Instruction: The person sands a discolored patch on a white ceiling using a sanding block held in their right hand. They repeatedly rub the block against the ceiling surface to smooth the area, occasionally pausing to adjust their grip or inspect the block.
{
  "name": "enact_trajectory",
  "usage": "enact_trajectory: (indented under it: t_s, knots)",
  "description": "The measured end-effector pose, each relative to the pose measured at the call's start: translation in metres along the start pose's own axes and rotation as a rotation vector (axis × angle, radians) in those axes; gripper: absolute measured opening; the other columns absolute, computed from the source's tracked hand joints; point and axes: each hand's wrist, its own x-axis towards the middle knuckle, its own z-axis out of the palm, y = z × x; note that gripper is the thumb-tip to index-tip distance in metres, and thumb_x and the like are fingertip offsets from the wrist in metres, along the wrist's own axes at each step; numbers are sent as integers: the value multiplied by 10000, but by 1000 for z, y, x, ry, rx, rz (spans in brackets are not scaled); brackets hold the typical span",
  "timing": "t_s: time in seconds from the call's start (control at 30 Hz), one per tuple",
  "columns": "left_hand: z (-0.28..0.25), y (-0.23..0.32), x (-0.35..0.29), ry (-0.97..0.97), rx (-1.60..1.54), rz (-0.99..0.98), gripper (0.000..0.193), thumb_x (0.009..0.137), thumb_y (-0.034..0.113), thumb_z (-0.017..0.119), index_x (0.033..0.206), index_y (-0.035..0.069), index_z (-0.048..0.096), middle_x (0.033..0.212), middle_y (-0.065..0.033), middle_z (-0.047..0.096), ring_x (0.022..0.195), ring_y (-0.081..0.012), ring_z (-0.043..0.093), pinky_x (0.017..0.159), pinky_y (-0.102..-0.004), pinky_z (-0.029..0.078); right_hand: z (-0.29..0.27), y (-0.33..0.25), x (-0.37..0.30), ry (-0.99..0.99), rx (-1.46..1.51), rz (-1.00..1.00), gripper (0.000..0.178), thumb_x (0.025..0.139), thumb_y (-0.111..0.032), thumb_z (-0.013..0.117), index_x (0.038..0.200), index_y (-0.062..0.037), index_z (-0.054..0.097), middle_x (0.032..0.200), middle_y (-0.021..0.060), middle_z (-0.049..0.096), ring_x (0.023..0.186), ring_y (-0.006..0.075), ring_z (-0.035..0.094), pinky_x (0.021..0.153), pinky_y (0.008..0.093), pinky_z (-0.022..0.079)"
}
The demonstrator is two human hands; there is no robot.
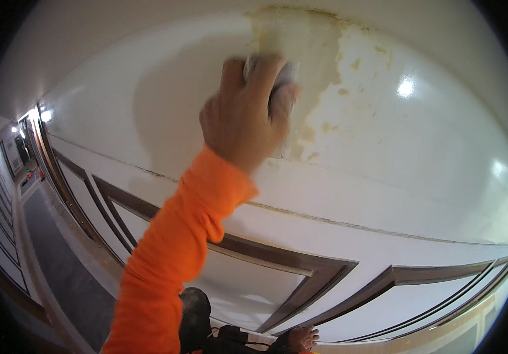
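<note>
Hand (pixel 245 115) in an orange sleeve (pixel 177 253), coming up from the lower edge, is pressed against the white wall (pixel 148 100), fingers curled tight round a small grey sanding block (pixel 282 75); only the block's top edge pokes out above the knuckles, blurred. Can't tell for sure which hand it is, reads as the left. Block sits right at the left rim of a yellowish patch (pixel 307 53) where the paint is gone, high on the wall above a thin horizontal seam (pixel 384 227). Second hand (pixel 304 337) shows at the bottom edge, resting low near dark clothing, grip unclear. Risks as I judge them: block is mostly buried in the fist so it could slip out, and pressing too hard at the patch rim could tear more paint or gouge the surface. Around: dark-framed white panels (pixel 254 283) below the seam, long hallway (pixel 30 236) running off left with ceiling lights and small red things far down, nothing blocking the patch
</note>
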Motion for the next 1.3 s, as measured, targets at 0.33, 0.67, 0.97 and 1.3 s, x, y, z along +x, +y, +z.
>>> enact_trajectory:
  t_s: [0.33, 0.67, 0.97, 1.3]
  knots:
    - [1, -1, 20, 3, 45, 2, 360, 817, 307, 735, 1105, 123, 622, 948, -165, 623, 797, -356, 637, 679, -421, 534, 94, 33, 41, 303, -207, -3, 638, 946, -469, 391, 1396, -18, 423, 1409, 330, 385, 1137, 546, 490, 741, 636, 509]
    - [4, 9, 26, -11, 86, 23, 357, 822, 287, 731, 1115, 119, 617, 960, -157, 614, 792, -334, 639, 673, -413, 537, -22, -7, -2, -35, 59, 73, 682, 922, -484, 440, 1431, -37, 363, 1463, 308, 314, 1281, 503, 378, 970, 648, 386]
    - [5, 11, 19, -25, 65, 24, 317, 825, 273, 726, 1093, 140, 620, 945, -111, 618, 782, -320, 635, 623, -408, 543, -4, -8, 1, 48, 178, 156, 709, 911, -508, 443, 1494, -134, 293, 1506, 270, 282, 1328, 480, 341, 1011, 646, 355]
    - [-9, -4, -46, 16, -338, -18, 364, 870, 265, 706, 1150, 67, 583, 949, -97, 629, 791, -256, 642, 654, -360, 542, -44, -14, 8, 89, 410, 468, 438, 877, -337, 572, 1181, -24, 537, 1271, 191, 486, 1194, 382, 469, 967, 524, 411]
